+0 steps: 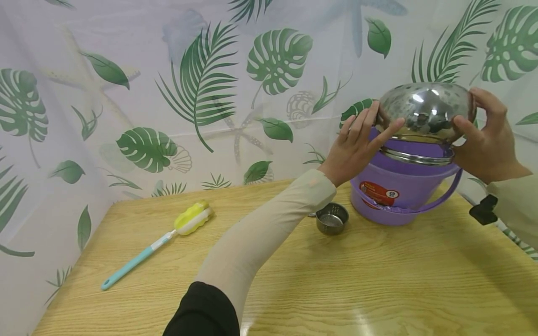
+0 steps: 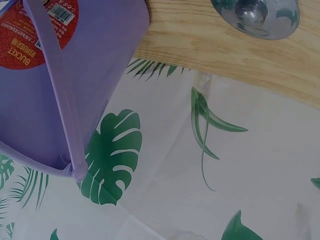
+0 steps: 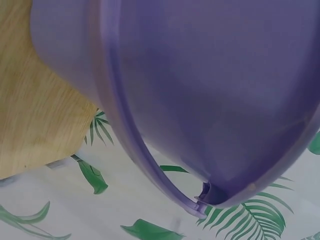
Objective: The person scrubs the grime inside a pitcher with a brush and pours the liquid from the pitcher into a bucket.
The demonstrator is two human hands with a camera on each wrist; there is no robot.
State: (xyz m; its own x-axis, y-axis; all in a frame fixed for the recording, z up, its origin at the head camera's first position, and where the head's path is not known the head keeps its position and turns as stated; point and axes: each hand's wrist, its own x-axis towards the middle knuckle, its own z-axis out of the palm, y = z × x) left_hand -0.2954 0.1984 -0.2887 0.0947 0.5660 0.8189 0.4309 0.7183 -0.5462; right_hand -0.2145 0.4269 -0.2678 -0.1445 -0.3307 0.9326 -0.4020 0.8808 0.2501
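Observation:
A shiny steel bowl is held over a purple bucket in the head view. My left hand grips the bowl's left side, thumb on its front surface. On the opposite side my right hand holds it, thumb in front and fingers round the edge. A steel rim shows just below the bowl, at the bucket's mouth. The wrist views show the bucket's side and its inner wall; neither hand appears there.
A small steel cup with a perforated wall stands left of the bucket. A bottle brush with a yellow-and-white sponge head and blue handle lies on the wooden table. Leaf-patterned cloth hangs behind. The bucket's handle droops in front.

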